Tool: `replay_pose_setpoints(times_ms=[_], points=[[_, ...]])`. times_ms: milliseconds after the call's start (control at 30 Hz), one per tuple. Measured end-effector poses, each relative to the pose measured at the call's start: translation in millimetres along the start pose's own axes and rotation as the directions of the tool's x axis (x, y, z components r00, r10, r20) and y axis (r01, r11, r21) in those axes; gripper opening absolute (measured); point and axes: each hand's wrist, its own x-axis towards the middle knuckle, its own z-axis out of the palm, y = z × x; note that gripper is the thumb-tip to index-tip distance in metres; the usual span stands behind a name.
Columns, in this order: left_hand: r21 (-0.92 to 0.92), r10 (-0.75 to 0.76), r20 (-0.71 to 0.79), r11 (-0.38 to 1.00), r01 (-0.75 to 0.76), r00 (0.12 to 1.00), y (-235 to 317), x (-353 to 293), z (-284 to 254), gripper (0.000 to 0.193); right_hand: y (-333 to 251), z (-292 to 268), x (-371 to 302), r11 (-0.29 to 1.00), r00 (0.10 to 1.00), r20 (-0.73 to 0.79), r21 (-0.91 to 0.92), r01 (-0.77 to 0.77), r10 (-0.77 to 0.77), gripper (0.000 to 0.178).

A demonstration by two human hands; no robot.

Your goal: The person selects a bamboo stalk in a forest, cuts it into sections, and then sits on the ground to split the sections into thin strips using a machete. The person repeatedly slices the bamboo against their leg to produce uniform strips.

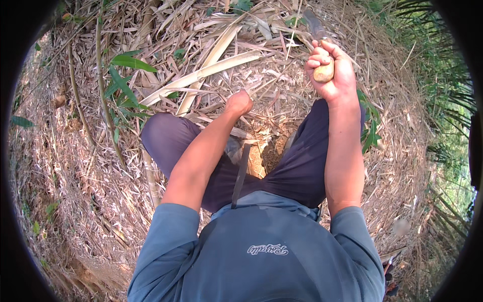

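My right hand [332, 70] is raised at the upper right, its fingers wrapped round the rounded, pale wooden handle [324, 73] of a large knife. The knife's dark blade [315, 25] points away from me toward the far ground. Lower and nearer the middle, my left hand [238, 102] is closed in front of my knees, just above the dry leaf litter. Its fingers are mostly hidden, and what they hold, if anything, does not show. Long pale dry husk strips [201, 75] lie crossed just beyond and left of that hand.
Dry leaves [55, 166] cover the ground all round. Thin upright stems [103, 75] and green leaves [123, 90] stand at the left. Between my bent legs are bare brown soil [271, 148] and a dark strap [241, 173]. Green plants [445, 90] line the right edge.
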Motion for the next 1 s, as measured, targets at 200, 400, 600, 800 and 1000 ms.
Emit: replay_pose_setpoints(times_ms=[200, 400, 600, 800, 1000], points=[[-0.078, 0.273, -0.277, 0.949, -0.305, 0.921, -1, -72, -98, 0.037, 19, 30, -17, 0.76, 0.885, 0.234, -0.453, 0.466, -0.404, 0.02], [-0.865, 0.291, -0.171, 0.413, -0.285, 0.941, 34, -132, -148, 0.026, 2, 34, -11, 0.289, 0.772, 0.427, -0.753, 0.592, -0.47, 0.013], [-0.863, 0.303, -0.367, 0.241, -0.443, 0.879, 57, -151, -156, 0.026, 11, 42, -9, -0.522, 0.606, 0.694, -0.708, 0.476, -0.39, 0.018], [-0.887, 0.365, -0.391, 0.096, -0.452, 0.845, 64, -171, -151, 0.023, 33, 49, 6, -0.702, 0.581, 0.763, -0.578, 0.416, -0.283, 0.026], [-0.811, 0.321, -0.503, 0.146, -0.566, 0.803, 56, -165, -138, 0.024, 62, 51, 14, -0.725, 0.39, 0.881, -0.451, 0.52, -0.268, 0.018]])
